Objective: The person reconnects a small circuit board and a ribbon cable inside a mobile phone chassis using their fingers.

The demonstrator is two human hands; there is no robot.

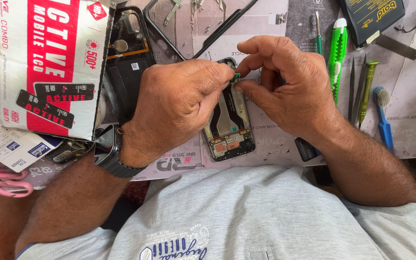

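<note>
An opened phone [229, 127] lies face down on the work mat, its inner frame and flex cables bare. My left hand [179, 103] rests over the phone's left side, fingers curled, fingertips at a small green part [237, 75] near the phone's top edge. My right hand [285, 84] comes in from the right, thumb and forefinger pinched at that same small part. Both hands meet above the phone's upper end. A dark watch [109, 151] sits on my left wrist.
A red-and-white box [49, 62] stands at the left beside a black phone back cover [128, 58]. Right of the hands lie a green utility knife [335, 53], metal pry tools [357, 89], a green-handled screwdriver [368, 89] and a blue brush [383, 118]. Pink scissors [3, 178] lie at far left.
</note>
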